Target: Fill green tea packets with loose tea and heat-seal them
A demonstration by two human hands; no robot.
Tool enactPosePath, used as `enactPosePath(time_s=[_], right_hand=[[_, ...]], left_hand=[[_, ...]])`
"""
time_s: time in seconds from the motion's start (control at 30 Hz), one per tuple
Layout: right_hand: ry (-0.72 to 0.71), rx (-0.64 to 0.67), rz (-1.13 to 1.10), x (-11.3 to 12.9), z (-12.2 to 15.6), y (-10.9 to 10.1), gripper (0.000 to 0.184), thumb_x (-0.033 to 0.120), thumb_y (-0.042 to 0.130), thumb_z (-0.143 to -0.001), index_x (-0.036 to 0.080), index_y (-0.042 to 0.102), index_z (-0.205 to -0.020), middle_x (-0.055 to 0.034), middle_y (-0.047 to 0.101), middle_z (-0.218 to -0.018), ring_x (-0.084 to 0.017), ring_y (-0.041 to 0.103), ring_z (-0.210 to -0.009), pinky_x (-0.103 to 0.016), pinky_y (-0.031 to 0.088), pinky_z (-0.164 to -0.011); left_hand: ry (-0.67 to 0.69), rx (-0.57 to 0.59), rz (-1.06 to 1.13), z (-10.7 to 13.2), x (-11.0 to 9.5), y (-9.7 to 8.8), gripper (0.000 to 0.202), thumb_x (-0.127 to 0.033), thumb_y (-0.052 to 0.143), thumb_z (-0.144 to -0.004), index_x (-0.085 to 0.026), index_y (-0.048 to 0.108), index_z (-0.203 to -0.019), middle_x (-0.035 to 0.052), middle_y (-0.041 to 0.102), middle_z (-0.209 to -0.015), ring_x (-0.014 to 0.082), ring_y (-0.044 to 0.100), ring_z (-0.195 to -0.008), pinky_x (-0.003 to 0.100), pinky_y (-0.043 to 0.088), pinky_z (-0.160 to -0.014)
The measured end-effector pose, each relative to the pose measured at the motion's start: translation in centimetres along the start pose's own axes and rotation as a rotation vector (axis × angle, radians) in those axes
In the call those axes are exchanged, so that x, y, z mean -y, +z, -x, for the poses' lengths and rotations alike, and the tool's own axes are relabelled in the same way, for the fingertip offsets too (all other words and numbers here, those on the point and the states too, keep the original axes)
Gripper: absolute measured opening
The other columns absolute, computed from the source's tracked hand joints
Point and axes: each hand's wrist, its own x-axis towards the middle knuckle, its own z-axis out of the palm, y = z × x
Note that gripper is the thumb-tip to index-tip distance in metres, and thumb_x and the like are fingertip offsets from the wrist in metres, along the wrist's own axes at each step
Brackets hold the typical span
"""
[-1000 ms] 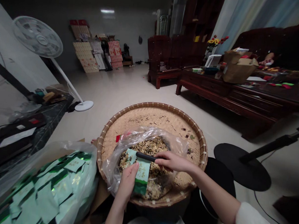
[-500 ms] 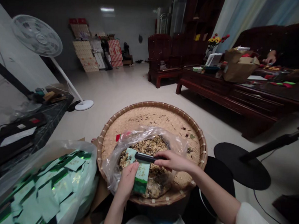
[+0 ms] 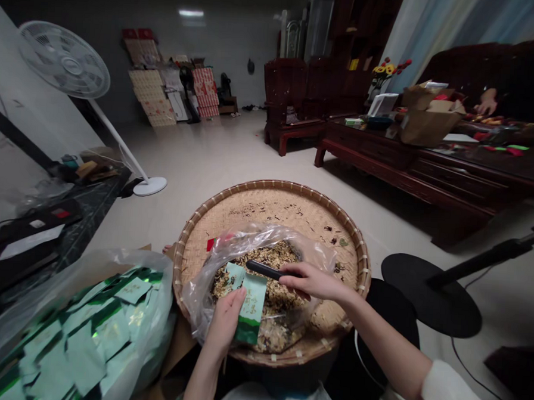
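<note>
Over a round bamboo winnowing tray (image 3: pixel 274 191) at the near end of a tiled sitting room, the person's two hands work close together. The left hand (image 3: pixel 227 320) is curled narrow, pinching two pale green sachets (image 3: pixel 252 315) upright above the tray, one standing higher and partly behind the other. The right hand (image 3: pixel 311 281) is also narrow, its fingers closed around a slim black tool (image 3: pixel 263 269). The tool lies nearly level, its far end just beside the sachets; any contact between them is hard to tell. Beneath both hands, a clear plastic bag (image 3: pixel 241 252) lies open in the tray, holding a loose, speckled gold-brown dried mix (image 3: pixel 253 283), with stray dark flecks on the weave around it. To the person's left, a second clear bag (image 3: pixel 81 333) bulges with matching sachets (image 3: pixel 86 357), their green foil glinting, close against the tray's rim. Off to the right, a round black stand base (image 3: pixel 427 295) sits on the floor. Farther off, a dark carved wooden table (image 3: pixel 363 151) carries a cardboard box (image 3: pixel 427 122), and a co-worker's hand (image 3: pixel 485 105) hovers over the small items crowding its far end. A white standing fan (image 3: pixel 63 61) rises at the left.
</note>
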Motion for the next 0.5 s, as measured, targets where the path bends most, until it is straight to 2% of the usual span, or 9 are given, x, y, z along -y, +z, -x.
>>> enactPosePath(time_s=[0.17, 0.23, 0.37, 0.43, 0.5], right_hand=[[-0.133, -0.045, 0.251, 0.3, -0.2, 0.5, 0.028, 0.040, 0.053, -0.089, 0.015, 0.065, -0.087, -0.0009, 0.059, -0.071, -0.012, 0.049, -0.062, -0.023, 0.035, -0.056], [-0.115, -0.027, 0.210, 0.3, -0.2, 0.7, 0.029, 0.041, 0.051, -0.089, 0.015, 0.064, -0.086, -0.0003, 0.058, -0.069, -0.011, 0.049, -0.059, -0.022, 0.035, -0.053], [0.002, 0.012, 0.018, -0.8, -0.4, -0.3, 0.042, 0.054, 0.047, -0.088, 0.015, 0.060, -0.090, 0.0015, 0.054, -0.065, -0.009, 0.046, -0.049, -0.021, 0.034, -0.044], [0.038, -0.066, 0.073, -2.0, -0.8, -1.3, 0.044, 0.055, 0.046, -0.088, 0.015, 0.060, -0.093, -0.0004, 0.056, -0.068, -0.010, 0.048, -0.050, -0.022, 0.037, -0.046], [0.072, -0.185, 0.260, -3.4, -1.5, -2.0, 0.039, 0.050, 0.049, -0.089, 0.014, 0.062, -0.095, -0.0053, 0.062, -0.076, -0.015, 0.055, -0.060, -0.026, 0.043, -0.054]], left_hand=[[-0.001, 0.053, -0.048, 0.0, -0.2, 0.3, 0.051, -0.063, 0.059, -0.071, -0.013, 0.062, -0.066, 0.0016, 0.058, -0.061, 0.0146, 0.047, -0.060, 0.024, 0.037, -0.058], [0.005, 0.062, -0.048, 0.0, -0.3, 0.3, 0.050, -0.063, 0.059, -0.072, -0.013, 0.062, -0.066, 0.0019, 0.058, -0.062, 0.0148, 0.047, -0.061, 0.025, 0.037, -0.059], [0.003, 0.027, -0.037, 0.0, -0.2, -0.1, 0.049, -0.062, 0.061, -0.070, -0.014, 0.062, -0.065, 0.0017, 0.058, -0.061, 0.0152, 0.047, -0.061, 0.025, 0.037, -0.058], [-0.005, -0.012, -0.029, 0.0, 0.0, -0.4, 0.049, -0.063, 0.062, -0.068, -0.014, 0.061, -0.064, 0.0016, 0.058, -0.061, 0.0156, 0.048, -0.061, 0.025, 0.037, -0.058], [-0.008, -0.024, -0.021, 0.0, 0.1, -0.6, 0.049, -0.064, 0.063, -0.067, -0.014, 0.061, -0.063, 0.0013, 0.057, -0.060, 0.0158, 0.048, -0.061, 0.025, 0.037, -0.059]])
